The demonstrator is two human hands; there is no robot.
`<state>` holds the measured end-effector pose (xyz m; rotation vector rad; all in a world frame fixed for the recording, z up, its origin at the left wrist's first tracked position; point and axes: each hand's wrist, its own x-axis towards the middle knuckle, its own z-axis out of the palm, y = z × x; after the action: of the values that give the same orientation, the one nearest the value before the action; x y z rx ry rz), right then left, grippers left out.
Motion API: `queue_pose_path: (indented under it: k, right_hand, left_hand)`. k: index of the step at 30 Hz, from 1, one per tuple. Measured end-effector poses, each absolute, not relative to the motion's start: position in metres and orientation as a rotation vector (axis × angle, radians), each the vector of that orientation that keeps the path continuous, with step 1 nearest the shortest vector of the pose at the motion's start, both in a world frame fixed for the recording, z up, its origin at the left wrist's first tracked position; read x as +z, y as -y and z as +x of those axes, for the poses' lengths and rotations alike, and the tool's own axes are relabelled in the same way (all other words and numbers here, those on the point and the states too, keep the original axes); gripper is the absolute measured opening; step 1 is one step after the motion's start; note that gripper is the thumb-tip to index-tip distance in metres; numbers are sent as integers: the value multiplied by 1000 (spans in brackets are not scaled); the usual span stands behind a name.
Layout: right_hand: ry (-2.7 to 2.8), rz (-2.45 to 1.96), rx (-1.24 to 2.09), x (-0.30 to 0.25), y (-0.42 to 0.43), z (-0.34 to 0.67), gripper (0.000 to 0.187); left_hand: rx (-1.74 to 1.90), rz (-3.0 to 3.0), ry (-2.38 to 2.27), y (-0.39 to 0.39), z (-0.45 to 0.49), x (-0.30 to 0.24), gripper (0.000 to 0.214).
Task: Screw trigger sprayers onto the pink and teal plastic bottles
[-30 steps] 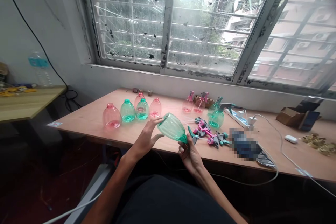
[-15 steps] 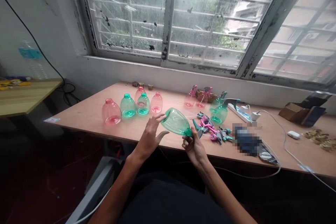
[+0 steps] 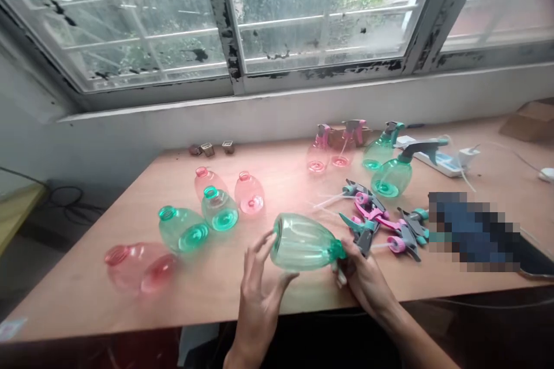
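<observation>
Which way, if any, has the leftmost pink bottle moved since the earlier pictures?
No: judged against the sticker at the corner of the table, the pink bottle shows no move; the camera's view has shifted.

Likely workshop: loose spray heads (image 3: 383, 220), bottles (image 3: 223, 216)

I see my left grip (image 3: 259, 282) and right grip (image 3: 363, 274) ungloved, bare forearms (image 3: 418, 331) behind them, black clothing (image 3: 329, 346) low between.
</observation>
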<state>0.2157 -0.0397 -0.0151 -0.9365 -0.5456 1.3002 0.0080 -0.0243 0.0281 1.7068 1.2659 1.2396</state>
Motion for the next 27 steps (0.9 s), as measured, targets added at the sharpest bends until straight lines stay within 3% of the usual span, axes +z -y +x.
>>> queue_pose_path:
  k: [3, 6, 9, 14, 19, 24, 27]
  right_hand:
    - [537, -1021, 1218, -20, 42, 215, 42]
    - [563, -1194, 1022, -19, 49, 209, 40]
    - [628, -1287, 908, -12, 54, 206, 39]
    - [634, -1327, 969, -5, 49, 214, 44]
    - [493, -1165, 1107, -9, 42, 217, 51]
    - [573, -1201, 1064, -9, 47, 213, 45]
    - [619, -1198, 1026, -9, 49, 214, 43]
  left_hand:
    - [1175, 1682, -1269, 24, 10, 17, 52]
    - [1253, 1371, -1184, 22, 17, 9, 68]
    - [1308, 1203, -1145, 16, 25, 4, 66]
    - [1333, 1367, -1246, 5, 32, -13, 67]
    - [1457, 1370, -1247, 8, 42, -28, 44]
    - [1360, 1307, -1108, 11, 37, -13, 65]
    - [1342, 1306, -1106, 9, 33, -5, 62]
